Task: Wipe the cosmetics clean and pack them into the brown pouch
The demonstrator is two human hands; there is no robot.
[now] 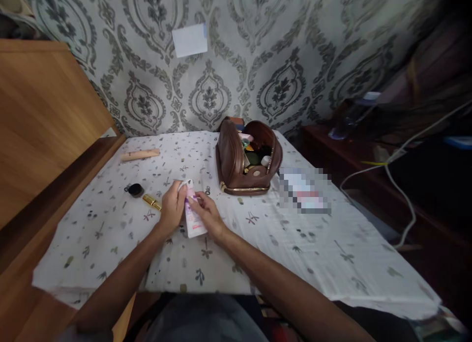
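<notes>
A pink-and-white squeeze tube point(195, 221) with purple and pink print is held between my two hands, tilted above the table. My left hand point(172, 208) closes around its upper left side, near a white strip or loop at the top that I cannot make out clearly. From the other side, my right hand point(208, 213) grips the tube with the thumb across its front. Just left of my left hand lies a gold lipstick tube point(150, 200). A small round black item point(135, 189) is beyond it. The open brown toiletry bag point(230, 160), full of small cosmetics, stands beyond my right hand.
A patterned white cloth point(206, 273) covers the table. A peach-coloured long item point(140, 155) lies at the back left, and a pixelated item point(304, 190) right of the bag. A wooden panel point(47, 101) borders the left; a white cable point(407, 209) hangs at the right.
</notes>
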